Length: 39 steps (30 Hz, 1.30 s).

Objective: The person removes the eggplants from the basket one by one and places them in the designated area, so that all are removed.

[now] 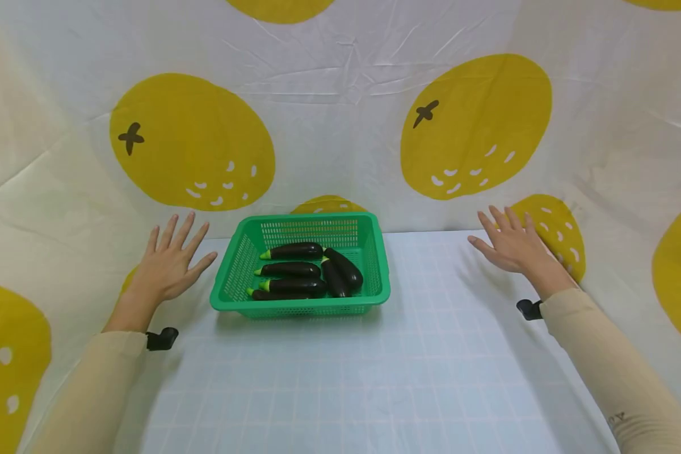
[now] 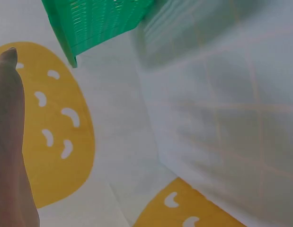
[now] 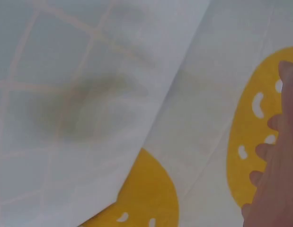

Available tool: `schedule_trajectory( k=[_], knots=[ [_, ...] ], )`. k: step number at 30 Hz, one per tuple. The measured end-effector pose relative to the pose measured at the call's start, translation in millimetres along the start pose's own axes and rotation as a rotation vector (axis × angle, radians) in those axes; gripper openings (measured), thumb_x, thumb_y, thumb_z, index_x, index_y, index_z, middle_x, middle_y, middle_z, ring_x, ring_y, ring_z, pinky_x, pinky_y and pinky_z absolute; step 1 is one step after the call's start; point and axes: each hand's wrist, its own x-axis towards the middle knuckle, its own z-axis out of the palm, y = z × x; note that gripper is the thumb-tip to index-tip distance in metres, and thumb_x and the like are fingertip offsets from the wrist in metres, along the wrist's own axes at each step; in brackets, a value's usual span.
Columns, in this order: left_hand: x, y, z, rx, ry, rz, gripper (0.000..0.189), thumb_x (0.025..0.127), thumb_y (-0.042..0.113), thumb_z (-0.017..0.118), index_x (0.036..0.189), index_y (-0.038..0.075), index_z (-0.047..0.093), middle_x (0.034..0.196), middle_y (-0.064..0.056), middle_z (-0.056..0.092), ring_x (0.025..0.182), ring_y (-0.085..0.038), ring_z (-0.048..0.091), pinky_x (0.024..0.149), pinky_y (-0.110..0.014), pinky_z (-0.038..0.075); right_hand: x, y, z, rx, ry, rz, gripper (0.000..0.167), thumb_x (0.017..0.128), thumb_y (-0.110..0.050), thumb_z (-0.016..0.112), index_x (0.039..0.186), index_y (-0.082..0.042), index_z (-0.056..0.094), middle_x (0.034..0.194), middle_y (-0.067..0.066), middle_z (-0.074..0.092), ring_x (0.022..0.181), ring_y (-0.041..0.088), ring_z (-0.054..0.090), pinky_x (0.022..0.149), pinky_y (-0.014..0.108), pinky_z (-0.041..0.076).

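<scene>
A green plastic basket (image 1: 301,308) stands at the back of the table, left of the middle. Several dark eggplants (image 1: 292,270) with bright green stems lie in it, some pointing left and a pair slanting at the right. My left hand (image 1: 169,263) is held with fingers spread just left of the basket, holding nothing. The left wrist view shows a corner of the basket (image 2: 96,28) and part of the left thumb (image 2: 9,109). Well right of the basket, my right hand (image 1: 511,246) is also spread and holds nothing; its fingers (image 3: 274,151) show at the right wrist view's edge.
A pale blue checked cloth (image 1: 363,378) covers the table. Behind and at both sides hangs a white curtain (image 1: 340,126) printed with large yellow fruit. Each wrist carries a small black camera mount (image 1: 162,339), and shadows of the arms fall on the cloth.
</scene>
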Motion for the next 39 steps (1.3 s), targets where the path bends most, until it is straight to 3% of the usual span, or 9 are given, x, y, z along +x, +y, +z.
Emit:
schedule_trajectory(
  k=[5, 13, 19, 24, 29, 39],
  knots=[
    [-1.7, 1.1, -3.8, 0.002, 0.003, 0.001, 0.078, 0.105, 0.061, 0.033, 0.166, 0.022, 0.001, 0.171, -0.009, -0.014, 0.155, -0.038, -0.017, 0.119, -0.066, -0.011, 1.8, -8.5, -1.3, 0.015, 0.01, -0.011, 0.086, 0.105, -0.064, 0.031, 0.165, -0.006, 0.01, 0.168, 0.027, 0.003, 0.151, 0.054, -0.003, 0.115, 0.071, -0.013],
    [-2.9, 5.3, -8.9, -0.021, 0.017, 0.016, 0.079, 0.105, 0.06, 0.036, 0.166, 0.022, 0.003, 0.172, -0.009, -0.013, 0.156, -0.041, -0.012, 0.119, -0.067, -0.008, 0.3, -23.5, -6.3, 0.146, -0.013, -0.034, 0.082, 0.107, -0.056, 0.037, 0.164, -0.005, 0.007, 0.168, 0.028, -0.001, 0.151, 0.055, -0.004, 0.115, 0.073, -0.011],
    [-4.0, 8.7, -11.3, -0.052, 0.03, 0.028, 0.08, 0.105, 0.058, 0.04, 0.166, 0.022, 0.004, 0.172, -0.01, -0.011, 0.156, -0.041, -0.011, 0.12, -0.067, -0.007, 0.1, -32.3, -10.0, 0.161, -0.003, -0.06, 0.081, 0.107, -0.053, 0.039, 0.164, -0.005, 0.01, 0.168, 0.028, 0.001, 0.151, 0.054, -0.002, 0.117, 0.072, -0.006],
    [-3.9, 11.3, -12.4, -0.12, 0.052, 0.027, 0.084, 0.103, 0.056, 0.049, 0.167, 0.02, 0.008, 0.172, -0.011, -0.007, 0.156, -0.043, -0.007, 0.121, -0.066, -0.005, 1.5, -38.8, -13.0, 0.184, 0.003, -0.068, 0.081, 0.107, -0.051, 0.043, 0.164, -0.005, 0.011, 0.168, 0.028, 0.001, 0.151, 0.054, 0.0, 0.118, 0.07, -0.005],
    [-5.1, 16.6, -13.9, -0.203, 0.061, 0.005, 0.088, 0.1, 0.053, 0.057, 0.166, 0.018, 0.011, 0.172, -0.012, -0.003, 0.156, -0.045, -0.001, 0.119, -0.071, 0.006, 0.6, -45.5, -13.4, 0.219, 0.02, -0.081, 0.079, 0.107, -0.048, 0.045, 0.163, -0.002, 0.013, 0.167, 0.03, 0.003, 0.151, 0.053, 0.004, 0.119, 0.07, 0.001],
    [-7.1, 23.9, -15.1, -0.351, 0.053, -0.047, 0.092, 0.098, 0.05, 0.064, 0.167, 0.023, 0.008, 0.173, -0.011, -0.002, 0.155, -0.044, 0.007, 0.11, -0.079, 0.02, 0.6, -59.6, -11.9, 0.308, 0.033, -0.087, 0.079, 0.106, -0.043, 0.052, 0.162, -0.001, 0.016, 0.167, 0.029, 0.006, 0.151, 0.052, 0.008, 0.117, 0.073, 0.011]
  ],
)
